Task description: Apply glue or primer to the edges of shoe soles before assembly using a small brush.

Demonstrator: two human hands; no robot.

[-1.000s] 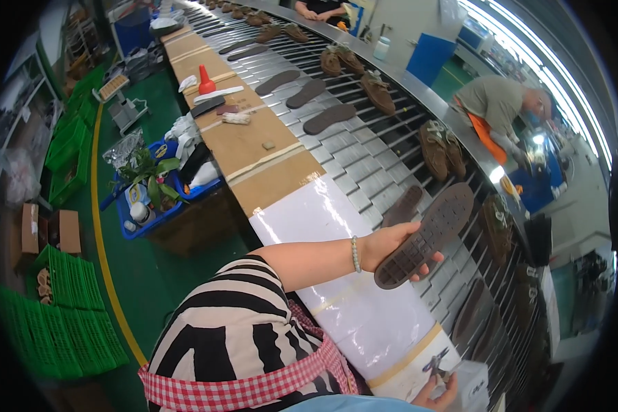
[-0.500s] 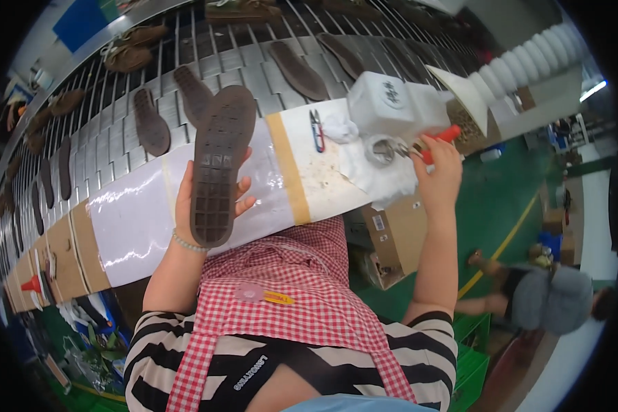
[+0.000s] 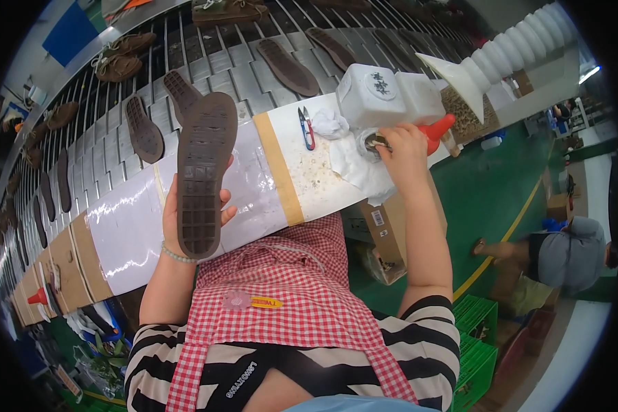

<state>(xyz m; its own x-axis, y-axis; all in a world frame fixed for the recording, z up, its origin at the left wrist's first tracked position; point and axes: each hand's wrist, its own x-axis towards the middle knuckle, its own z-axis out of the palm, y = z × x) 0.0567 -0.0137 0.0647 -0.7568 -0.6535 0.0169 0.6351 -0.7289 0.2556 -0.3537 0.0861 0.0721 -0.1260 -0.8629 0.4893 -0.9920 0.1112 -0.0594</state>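
Note:
My left hand [image 3: 228, 199] holds a dark brown shoe sole [image 3: 208, 161] upright over the bench, its gridded side facing me and the fingers behind it. My right hand [image 3: 405, 151] is closed at the mouth of a small clear jar [image 3: 369, 139] on a white cloth [image 3: 353, 165]. Its fingertips pinch something that I cannot make out, mostly hidden by the hand. Just right of that hand is a red cone-shaped nozzle [image 3: 438, 130]. Behind the jar is a white plastic container [image 3: 372, 96].
Thread snips [image 3: 306, 129] lie beside a crumpled white wad [image 3: 330, 124]. Several soles, such as one brown sole [image 3: 287, 67], and brown shoes [image 3: 117, 67] lie on the slatted metal conveyor [image 3: 244, 79]. A white ribbed hose [image 3: 515, 44] ends in a hood at the right. A person [image 3: 570, 254] is beyond.
My right hand has moved left and inward from beside the red nozzle to the jar. My left hand and the sole have shifted slightly left and down in the view.

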